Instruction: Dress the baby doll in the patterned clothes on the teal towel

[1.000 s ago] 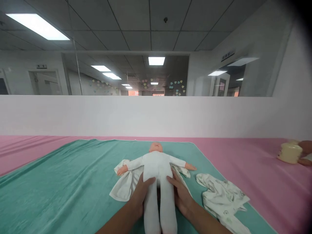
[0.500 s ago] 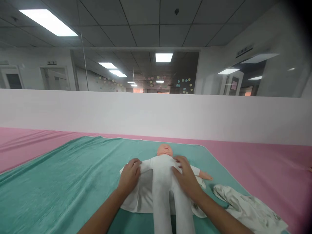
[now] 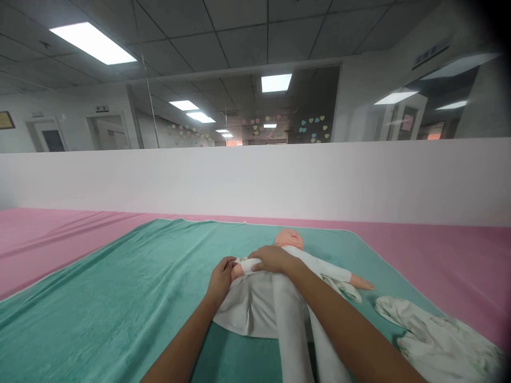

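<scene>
A baby doll [image 3: 289, 239] lies on its back, dressed in a white long-sleeved bodysuit with legs [image 3: 293, 324]. My left hand [image 3: 219, 279] is closed around the doll's hand at the picture's left, just past the cuff. Reaching across the doll's chest, my right hand [image 3: 275, 259] has its fingers closed on the white sleeve [image 3: 250, 266] of that same arm. Under the doll is spread a light garment [image 3: 251, 308], its patterned inner side showing near the arms. The doll's other arm [image 3: 361, 282] stretches out to the right, its hand bare.
A green blanket [image 3: 120, 298] lies over a pink cover [image 3: 439, 255]. Crumpled patterned white clothing [image 3: 435, 330] rests at the right. A white low wall [image 3: 239, 181] runs behind, with glass above it.
My right hand has moved left from the doll's chest to the sleeve. My left hand has shifted from the upper sleeve to the doll's hand. The view has turned slightly left.
</scene>
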Demonstrator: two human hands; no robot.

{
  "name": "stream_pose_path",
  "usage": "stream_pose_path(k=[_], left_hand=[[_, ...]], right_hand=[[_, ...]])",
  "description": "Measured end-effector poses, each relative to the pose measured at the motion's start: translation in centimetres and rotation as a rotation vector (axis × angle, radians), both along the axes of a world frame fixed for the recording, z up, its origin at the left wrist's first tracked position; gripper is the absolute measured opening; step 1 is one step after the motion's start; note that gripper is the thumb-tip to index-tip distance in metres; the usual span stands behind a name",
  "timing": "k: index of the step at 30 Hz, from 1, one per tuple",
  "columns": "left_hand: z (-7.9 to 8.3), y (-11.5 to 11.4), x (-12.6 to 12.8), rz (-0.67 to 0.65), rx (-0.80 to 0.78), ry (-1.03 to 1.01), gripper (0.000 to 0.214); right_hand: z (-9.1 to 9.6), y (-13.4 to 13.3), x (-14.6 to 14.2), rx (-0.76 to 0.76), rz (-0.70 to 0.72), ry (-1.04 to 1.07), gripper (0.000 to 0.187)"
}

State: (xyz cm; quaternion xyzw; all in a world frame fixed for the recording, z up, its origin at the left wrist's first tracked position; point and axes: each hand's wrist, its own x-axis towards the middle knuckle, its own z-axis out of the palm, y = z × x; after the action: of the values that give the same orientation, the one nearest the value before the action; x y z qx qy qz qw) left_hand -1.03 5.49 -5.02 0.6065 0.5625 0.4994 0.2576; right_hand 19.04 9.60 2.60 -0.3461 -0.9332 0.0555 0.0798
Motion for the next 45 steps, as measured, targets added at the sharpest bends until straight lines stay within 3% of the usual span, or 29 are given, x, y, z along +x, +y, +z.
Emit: stream_pose_path(k=[3, 5, 8, 10, 14, 19, 25, 31, 36, 38, 41, 43, 45], left_hand=[[0.4, -0.1, 0.3, 0.019, -0.036, -0.005, 0.031], [0.4, -0.4, 0.9, 0.017, -0.051, 0.061, 0.029], [0.2, -1.1, 2.2, 0.069, -0.013, 0.442, 0.029], [0.0, -1.5, 3.2, 0.133, 0.018, 0.749, 0.031], [0.1, -1.7, 4.4, 0.279, -0.030, 0.943, 0.024], [1.1, -1.7, 3.7, 0.302, -0.029, 0.885, 0.024], [2.3, -2.0, 3.1, 0.257, 0.049, 0.238, 0.019], [2.8, -2.3, 5.2, -0.031, 0.144, -0.073, 0.019], [1.4, -2.4, 7.3, -0.248, 0.081, -0.174, 0.012], [0.6, -2.4, 7.8, -0.249, 0.070, -0.101, 0.009], [0.0, -2.6, 7.8, -0.111, 0.080, 0.077, 0.013], [0.0, -2.7, 7.5, 0.019, 0.048, 0.178, 0.021], [0.2, -2.8, 7.1, 0.110, -0.018, 0.275, 0.030]], right_hand=[[1.1, -0.4, 2.4, 0.029, -0.050, 0.076, 0.039], [1.8, -0.3, 3.8, -0.048, -0.069, 0.045, 0.037], [2.7, -0.1, 5.5, -0.195, -0.100, -0.064, 0.033], [3.1, -0.1, 6.1, -0.185, -0.166, -0.077, 0.034], [2.9, -0.5, 5.7, -0.074, -0.236, -0.097, 0.032], [1.7, -1.0, 4.4, -0.016, -0.233, -0.113, 0.023], [0.7, -1.4, 3.7, 0.084, -0.283, -0.094, 0.018], [0.5, -2.1, 0.8, 0.185, -0.228, -0.068, 0.020], [0.2, -1.8, -0.5, 0.177, -0.224, -0.006, 0.029], [0.3, -2.0, 0.8, 0.175, -0.220, 0.037, 0.035], [0.0, -2.9, 4.7, 0.161, -0.237, 0.249, 0.041], [-1.0, -4.0, 8.1, 0.155, -0.321, 0.481, 0.040], [-2.8, -5.3, 11.2, 0.151, -0.498, 0.732, 0.037]])
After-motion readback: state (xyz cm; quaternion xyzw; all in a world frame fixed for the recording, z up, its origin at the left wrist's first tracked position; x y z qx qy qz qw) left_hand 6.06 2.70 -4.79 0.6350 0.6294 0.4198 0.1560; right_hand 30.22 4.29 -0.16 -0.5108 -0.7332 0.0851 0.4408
